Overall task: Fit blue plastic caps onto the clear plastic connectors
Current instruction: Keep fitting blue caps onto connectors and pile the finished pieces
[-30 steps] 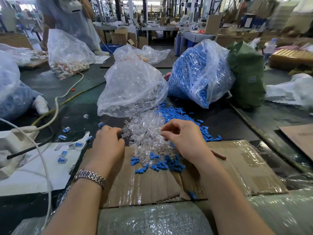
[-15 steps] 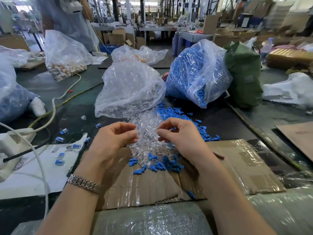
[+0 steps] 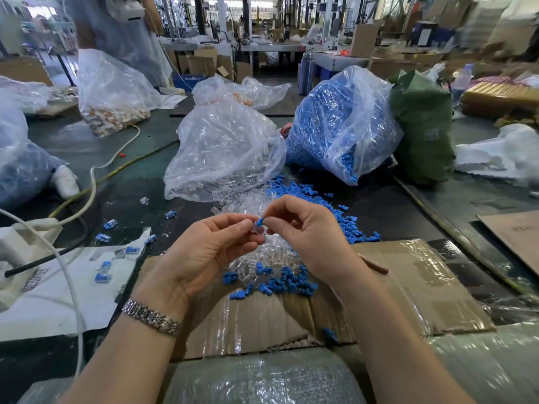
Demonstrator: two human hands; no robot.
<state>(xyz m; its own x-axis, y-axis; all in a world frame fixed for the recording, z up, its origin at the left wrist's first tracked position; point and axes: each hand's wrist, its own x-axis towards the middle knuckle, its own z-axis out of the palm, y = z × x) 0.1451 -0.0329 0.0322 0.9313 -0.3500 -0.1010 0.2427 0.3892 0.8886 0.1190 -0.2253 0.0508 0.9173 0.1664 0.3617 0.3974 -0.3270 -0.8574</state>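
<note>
A second ago both hands were down in the piles, picking; now they have lifted clear and met in the air above the middle of the surface. The left hand (image 3: 210,252) pinches a clear connector (image 3: 256,228) between thumb and fingertips, and the right hand (image 3: 306,237) pinches a blue cap (image 3: 260,221) at its own fingertips. Cap and connector are touching, the cap at the connector's upper end, but whether it is seated or only lined up is too small to tell. By my reading, picking is over and the fitting step is in hand: what is left for this pair is a short push, then setting it aside. Below the hands lies the loose pile of clear connectors (image 3: 262,252), with blue caps (image 3: 285,282) scattered at its near side on the cardboard (image 3: 408,287) and more spilling toward the far right. Behind them, toward the far edge, stand the clear bag (image 3: 224,153) and the blue bag (image 3: 341,123). A few already capped pieces (image 3: 102,277) lie on the white sheet (image 3: 52,298) near the left edge, so the job looks barely begun.
</note>
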